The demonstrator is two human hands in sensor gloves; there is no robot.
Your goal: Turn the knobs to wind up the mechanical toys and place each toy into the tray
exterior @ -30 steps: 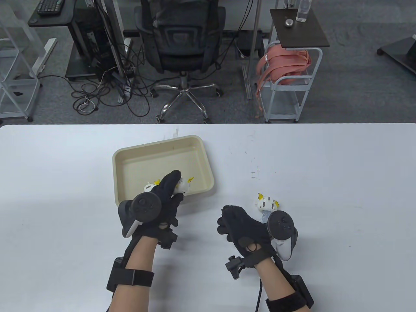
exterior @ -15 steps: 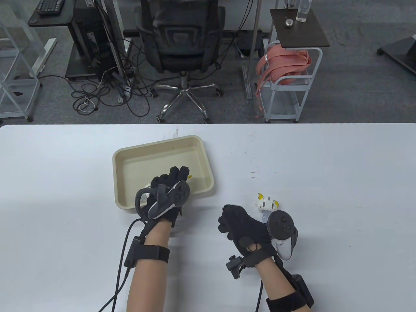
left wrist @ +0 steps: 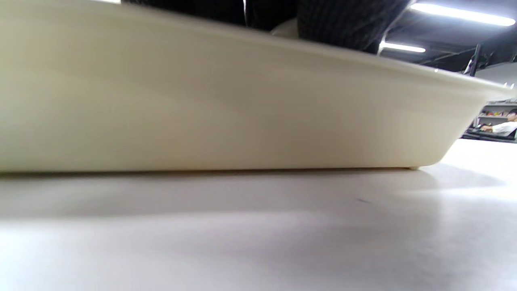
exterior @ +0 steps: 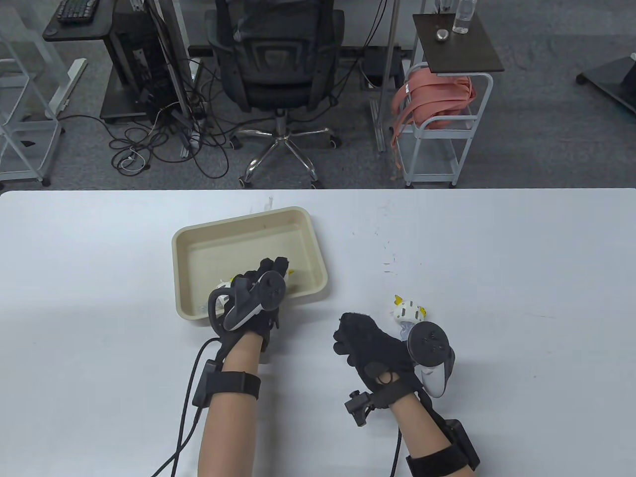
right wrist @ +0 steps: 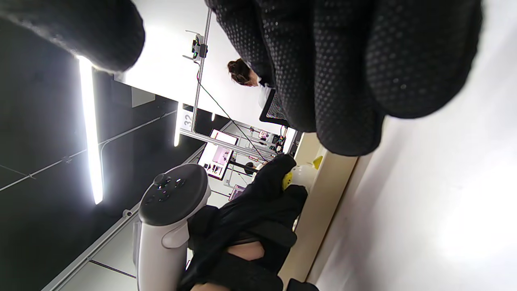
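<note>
A cream tray [exterior: 198, 238] lies left of centre on the white table. My left hand [exterior: 271, 266] reaches over its near rim and grips a white and yellow wind-up toy [right wrist: 303, 173] low inside it. In the table view only a yellow tip [exterior: 291, 272] and a white bit [exterior: 221, 284] show past the glove. The left wrist view is filled by the tray's outer wall [left wrist: 242, 101]. My right hand [exterior: 345, 333] rests on the table with loosely curled fingers and holds nothing. A second toy [exterior: 408, 310] lies just right of it.
The tray's far half [exterior: 248, 243] holds nothing. A tracker [exterior: 430, 348] sits on the back of the right hand, close to the second toy. Bare table [exterior: 521, 298] spreads to the right and to the far left. An office chair [exterior: 276, 54] and a cart [exterior: 437, 124] stand beyond the far edge.
My left hand has rolled over and carried the toy down into the tray's near side. The right hand and the second toy have stayed put.
</note>
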